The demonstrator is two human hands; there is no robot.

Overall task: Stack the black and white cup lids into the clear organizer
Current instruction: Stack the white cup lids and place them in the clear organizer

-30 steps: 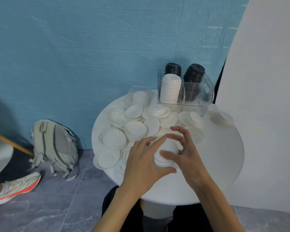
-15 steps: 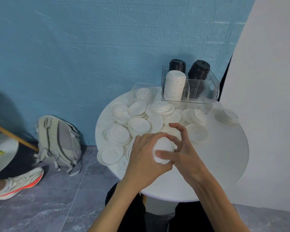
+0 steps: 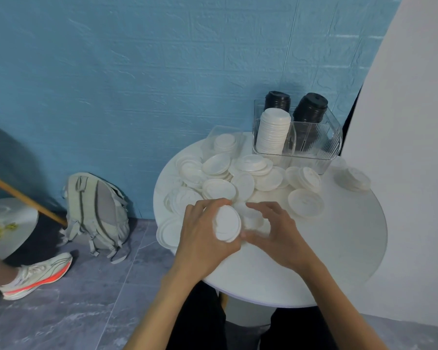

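A short stack of white lids [image 3: 226, 223] is held on edge above the near part of the round table [image 3: 339, 248], its flat face turned toward the right. The left hand [image 3: 202, 236] is closed around this stack, fingers over the top rim and thumb beneath. The right hand [image 3: 273, 231] is half open, fingertips on a blurred loose lid [image 3: 250, 218] just beside the stack; whether it grips that lid cannot be determined. The judged step is adding a lid to the held stack. Rims should be aligned squarely and seated fully before transfer. The clear organizer [image 3: 314, 157] stands at the far edge, with white and black stacks inside.
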